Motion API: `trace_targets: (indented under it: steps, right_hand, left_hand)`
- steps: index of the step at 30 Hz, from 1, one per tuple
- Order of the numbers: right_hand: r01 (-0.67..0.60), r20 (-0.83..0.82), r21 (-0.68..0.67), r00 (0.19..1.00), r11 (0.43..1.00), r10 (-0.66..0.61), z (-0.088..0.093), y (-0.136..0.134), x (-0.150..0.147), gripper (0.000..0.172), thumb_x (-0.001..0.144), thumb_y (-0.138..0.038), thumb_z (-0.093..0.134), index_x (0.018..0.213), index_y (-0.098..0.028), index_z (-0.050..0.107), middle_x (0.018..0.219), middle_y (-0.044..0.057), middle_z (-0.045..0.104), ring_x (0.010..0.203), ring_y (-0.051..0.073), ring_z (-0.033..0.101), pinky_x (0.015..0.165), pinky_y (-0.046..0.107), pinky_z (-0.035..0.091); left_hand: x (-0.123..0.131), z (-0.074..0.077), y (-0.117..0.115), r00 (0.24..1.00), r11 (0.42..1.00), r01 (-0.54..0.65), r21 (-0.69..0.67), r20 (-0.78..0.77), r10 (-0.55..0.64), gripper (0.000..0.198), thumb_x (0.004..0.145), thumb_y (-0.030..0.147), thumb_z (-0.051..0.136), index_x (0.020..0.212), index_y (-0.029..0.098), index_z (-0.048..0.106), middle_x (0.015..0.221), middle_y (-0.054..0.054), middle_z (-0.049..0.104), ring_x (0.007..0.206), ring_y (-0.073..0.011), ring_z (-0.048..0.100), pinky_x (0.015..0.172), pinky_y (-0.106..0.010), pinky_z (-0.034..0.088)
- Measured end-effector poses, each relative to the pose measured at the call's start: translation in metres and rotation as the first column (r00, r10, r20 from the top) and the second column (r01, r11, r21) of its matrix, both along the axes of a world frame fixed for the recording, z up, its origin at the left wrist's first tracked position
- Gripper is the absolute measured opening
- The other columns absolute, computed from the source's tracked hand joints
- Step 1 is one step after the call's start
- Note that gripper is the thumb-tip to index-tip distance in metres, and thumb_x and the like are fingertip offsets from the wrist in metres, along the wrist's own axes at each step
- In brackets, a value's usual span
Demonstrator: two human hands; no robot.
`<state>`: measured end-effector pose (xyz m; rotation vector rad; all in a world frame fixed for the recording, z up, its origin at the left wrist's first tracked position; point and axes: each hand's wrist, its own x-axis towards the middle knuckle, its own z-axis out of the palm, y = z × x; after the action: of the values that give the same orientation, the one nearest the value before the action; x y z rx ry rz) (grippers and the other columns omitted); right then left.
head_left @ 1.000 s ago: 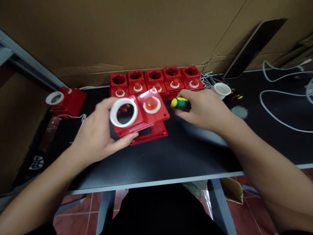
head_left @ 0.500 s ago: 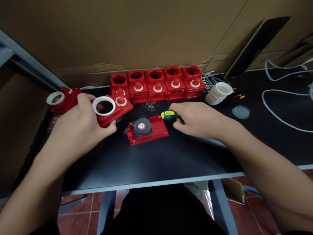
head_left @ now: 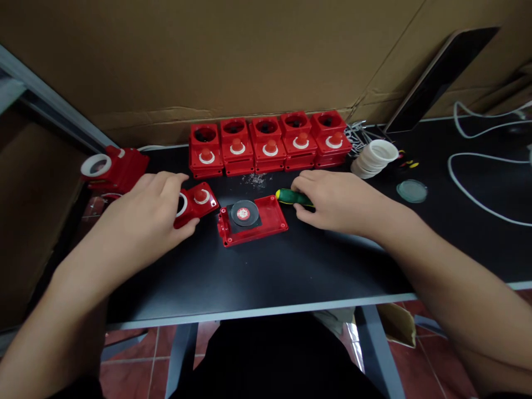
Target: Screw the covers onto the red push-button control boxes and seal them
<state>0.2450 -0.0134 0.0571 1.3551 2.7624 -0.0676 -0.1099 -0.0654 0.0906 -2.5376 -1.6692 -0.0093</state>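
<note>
My left hand (head_left: 145, 213) is closed over a red housing cover (head_left: 203, 200) with a white ring and a round red button, low at the left of the table. The hand hides most of the ring. In my right hand (head_left: 328, 199) is a screwdriver (head_left: 293, 197) with a green and yellow handle; its shaft is hidden. Between the hands lies an open red housing base (head_left: 270, 219). A dark round disc (head_left: 245, 214) with a red and white centre sits in the base's left half. The handle's end is close to the base's right corner.
Several red button housings (head_left: 268, 144) stand in a row along the cardboard wall (head_left: 233, 66). Another red housing (head_left: 120, 169) lies far left. Stacked white rings (head_left: 372, 158), long screws (head_left: 358, 136), a clear disc (head_left: 411, 191) and a white cable (head_left: 477, 205) are at right.
My left hand has lowered and turned the red cover, covering more of its white ring. The screwdriver handle has turned slightly in my right hand. The base stays where it was.
</note>
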Motion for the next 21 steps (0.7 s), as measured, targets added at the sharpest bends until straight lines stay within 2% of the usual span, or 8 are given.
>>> trace_targets:
  steps: [2,4,6,9,12,16,21]
  right_hand:
    - [-0.031,-0.081,0.071,0.996,0.997,0.037,-0.002,0.0,0.0,0.022,0.102,-0.03,0.062,0.113,-0.013,0.072,0.115,0.016,0.076,0.103,0.033,0.075,0.077,0.039,0.052]
    - [-0.062,-0.25,0.175,0.962,0.983,0.105,-0.004,-0.001,-0.002,0.027,0.105,-0.029,0.059,0.121,-0.012,0.072,0.12,0.018,0.075,0.11,0.034,0.074,0.085,0.043,0.058]
    - [-0.103,-0.453,0.25,0.866,0.963,0.21,-0.006,-0.005,-0.006,0.027,0.108,-0.029,0.058,0.127,-0.014,0.07,0.125,0.018,0.075,0.115,0.032,0.074,0.095,0.045,0.061]
    - [-0.204,-0.645,0.285,0.682,0.937,0.344,-0.012,-0.012,-0.016,0.028,0.108,-0.033,0.068,0.133,-0.02,0.068,0.132,0.015,0.075,0.122,0.029,0.074,0.105,0.045,0.062]
    - [-0.288,-0.691,0.275,0.604,0.917,0.397,-0.02,-0.018,-0.026,0.03,0.109,-0.041,0.074,0.133,-0.023,0.069,0.136,0.015,0.075,0.127,0.029,0.074,0.11,0.047,0.062]
    - [-0.358,-0.707,0.243,0.571,0.901,0.417,-0.027,-0.021,-0.033,0.029,0.113,-0.046,0.071,0.13,-0.023,0.074,0.131,0.014,0.078,0.119,0.026,0.076,0.103,0.043,0.064]
    - [-0.362,-0.741,0.219,0.543,0.906,0.396,-0.029,-0.022,-0.033,0.022,0.113,-0.036,0.071,0.129,-0.022,0.076,0.131,0.013,0.079,0.119,0.023,0.076,0.103,0.041,0.065]
  left_hand:
    - [0.007,0.001,-0.002,0.988,0.996,0.088,0.029,0.126,-0.091,0.044,0.105,0.035,0.056,0.145,0.019,0.057,0.143,-0.021,0.07,0.134,-0.0446,0.07,0.111,-0.061,0.063]
    - [0.017,-0.001,-0.005,0.967,0.99,0.14,0.021,0.211,-0.142,0.045,0.108,0.042,0.056,0.147,0.02,0.058,0.143,-0.018,0.071,0.133,-0.0414,0.07,0.109,-0.058,0.064]
    - [0.029,-0.008,-0.009,0.95,0.98,0.196,-0.025,0.254,-0.183,0.049,0.109,0.051,0.061,0.147,0.02,0.059,0.139,-0.017,0.073,0.13,-0.0404,0.07,0.107,-0.056,0.064]
    - [0.043,-0.023,-0.013,0.921,0.958,0.285,-0.027,0.284,-0.266,0.043,0.111,0.048,0.062,0.142,0.017,0.064,0.133,-0.017,0.075,0.123,-0.0381,0.072,0.105,-0.054,0.064]
    - [0.05,-0.035,-0.014,0.892,0.948,0.316,0.045,0.326,-0.313,0.034,0.116,0.042,0.057,0.137,0.016,0.066,0.131,-0.017,0.076,0.118,-0.0349,0.072,0.102,-0.05,0.063]
    - [0.052,-0.038,-0.014,0.866,0.947,0.319,0.047,0.391,-0.311,0.039,0.115,0.05,0.061,0.135,0.017,0.066,0.131,-0.016,0.077,0.116,-0.0332,0.073,0.101,-0.047,0.064]
    - [0.051,-0.037,-0.014,0.858,0.956,0.293,-0.006,0.442,-0.26,0.038,0.115,0.049,0.06,0.138,0.019,0.067,0.131,-0.014,0.077,0.118,-0.0324,0.074,0.105,-0.047,0.063]
